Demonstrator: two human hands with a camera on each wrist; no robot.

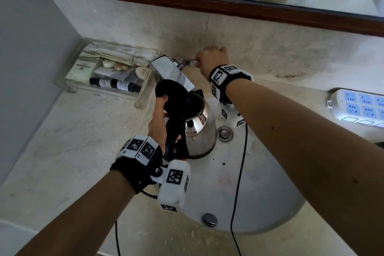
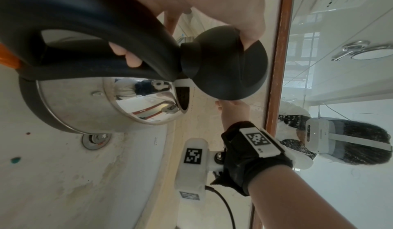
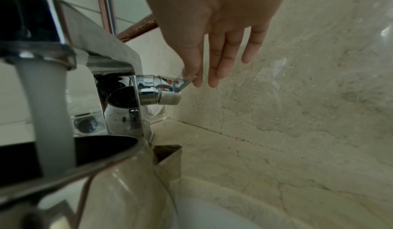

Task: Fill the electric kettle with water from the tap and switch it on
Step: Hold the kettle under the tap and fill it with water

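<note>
kettle (image 1: 200,131) in the sink (image 1: 259,193), under the tap (image 1: 172,69); tray (image 1: 68,84) L of tap, pwr strip (image 1: 361,108) R of sink.

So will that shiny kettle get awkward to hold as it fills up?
Probably heavier by the moment: water is streaming into the open kettle while the right hand pinches the tap lever. It is likely rigid, looking like steel. The left hand grips only the handle, thumb holding the lid open, so it may want to tip forward.
</note>
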